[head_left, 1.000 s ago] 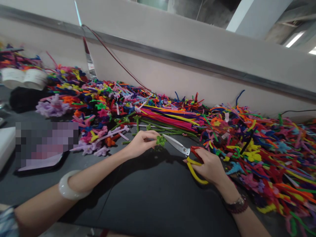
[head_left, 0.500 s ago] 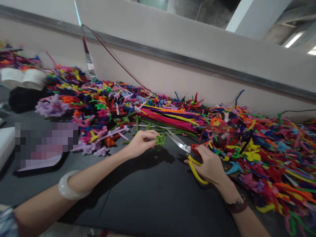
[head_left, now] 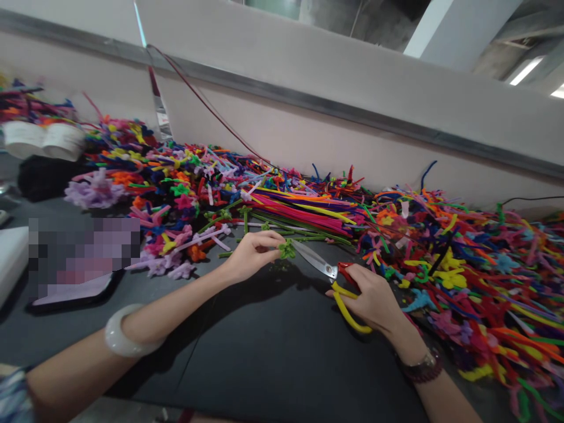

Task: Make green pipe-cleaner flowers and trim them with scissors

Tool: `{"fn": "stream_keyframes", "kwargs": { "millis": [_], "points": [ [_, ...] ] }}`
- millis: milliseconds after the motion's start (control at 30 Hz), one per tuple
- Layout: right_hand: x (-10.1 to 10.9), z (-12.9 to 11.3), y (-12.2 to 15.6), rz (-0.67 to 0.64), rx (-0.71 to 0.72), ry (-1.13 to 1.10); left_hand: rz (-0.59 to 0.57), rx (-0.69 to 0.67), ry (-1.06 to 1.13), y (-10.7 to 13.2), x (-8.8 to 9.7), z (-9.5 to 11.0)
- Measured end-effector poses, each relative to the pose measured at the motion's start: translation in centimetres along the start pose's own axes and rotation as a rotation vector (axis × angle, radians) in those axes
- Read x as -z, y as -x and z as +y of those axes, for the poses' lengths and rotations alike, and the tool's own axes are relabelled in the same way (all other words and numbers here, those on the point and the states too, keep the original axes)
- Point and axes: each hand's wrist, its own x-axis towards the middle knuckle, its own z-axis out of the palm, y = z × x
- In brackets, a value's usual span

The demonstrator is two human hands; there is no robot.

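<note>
Pinched between the thumb and fingers of my left hand (head_left: pixel 253 255) is a small green pipe-cleaner flower (head_left: pixel 287 249), held above the dark table. My right hand (head_left: pixel 372 294) grips a pair of scissors (head_left: pixel 315 258) with one red and one yellow handle. The scissors' blades point up and left, and their tips are at the right edge of the green flower. The blades look closed or nearly so. Behind my hands lie green pipe-cleaner stems (head_left: pixel 304 231) and a bundle of pink, purple and yellow pipe cleaners (head_left: pixel 304 208).
Heaped pipe-cleaner pieces line the wall, with a large pile (head_left: pixel 476 276) on the right. White paper cups (head_left: pixel 64 141) and a black item (head_left: pixel 46 176) stand at the left. A blurred-out flat device (head_left: pixel 74 294) lies nearer on the dark table (head_left: pixel 273 358). A thin cable (head_left: pixel 211 117) hangs along the wall.
The scissors have moved slightly left, bringing their tips to the green flower, and the blades have drawn closer together. My left hand has stayed almost still.
</note>
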Motion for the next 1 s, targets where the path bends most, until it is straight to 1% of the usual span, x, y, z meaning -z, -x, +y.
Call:
{"fn": "stream_keyframes", "kwargs": {
  "millis": [233, 367, 533, 600, 800, 1000],
  "points": [
    [-0.15, 0.03, 0.19, -0.017, 0.002, -0.024, -0.002, 0.011, 0.007, 0.09, 0.07, -0.06],
    [-0.22, 0.14, 0.26, -0.011, -0.041, -0.048, -0.006, 0.013, 0.018, 0.09, 0.03, -0.09],
    [-0.03, 0.42, 0.07, 0.036, -0.137, 0.074, -0.004, 0.003, 0.010, 0.08, 0.02, -0.12],
    [-0.01, 0.53, 0.02, 0.039, -0.145, 0.108, 0.008, -0.009, -0.008, 0.07, 0.03, -0.09],
    [-0.01, 0.39, 0.13, 0.129, 0.028, 0.094, 0.038, -0.008, -0.041, 0.00, 0.12, -0.12],
    [0.05, -0.08, 0.16, 0.109, 0.077, 0.121, 0.071, -0.038, -0.077, -0.05, 0.20, -0.36]
  ]
}}
